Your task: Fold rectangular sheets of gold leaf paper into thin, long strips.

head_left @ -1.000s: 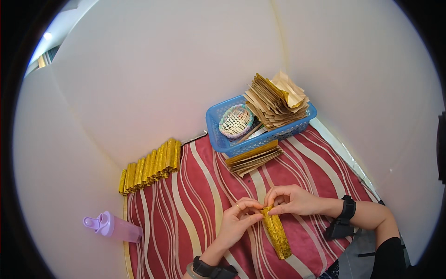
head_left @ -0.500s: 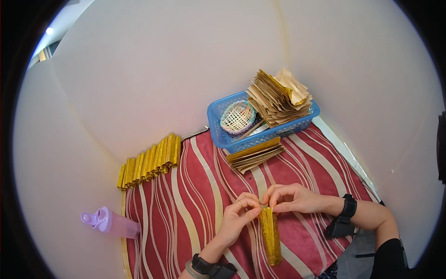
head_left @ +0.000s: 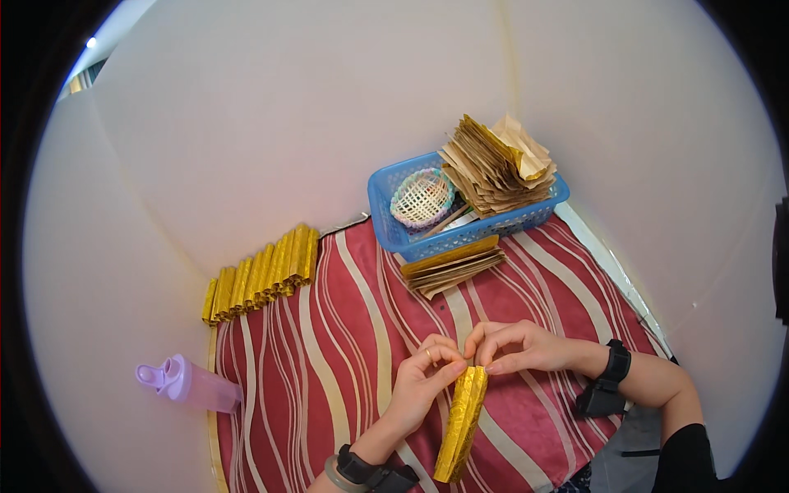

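Note:
A folded strip of gold foil paper (head_left: 462, 423) hangs lengthwise toward me from my fingertips, its upper end pinched. My left hand (head_left: 426, 376) grips the left corner of that end between thumb and fingers; a ring shows on one finger. On the right corner, my right hand (head_left: 519, 348) closes thumb and fingertips in the same way. The two hands almost meet above the strip. Exactly how the paper is folded under the fingertips is hidden.
Several finished-looking gold rolls (head_left: 261, 273) stand in a row at the far left. A blue basket (head_left: 386, 238) holds a paper stack (head_left: 497, 177) and a small woven basket (head_left: 422, 199). Before it lies a smaller paper stack (head_left: 454, 267). A purple bottle (head_left: 189, 384) lies left on the striped cloth (head_left: 370, 329).
The lower end of the gold paper strip has swung to the left, so it now slants. Both hands keep their pinch at its upper end. The whole view has shifted slightly.

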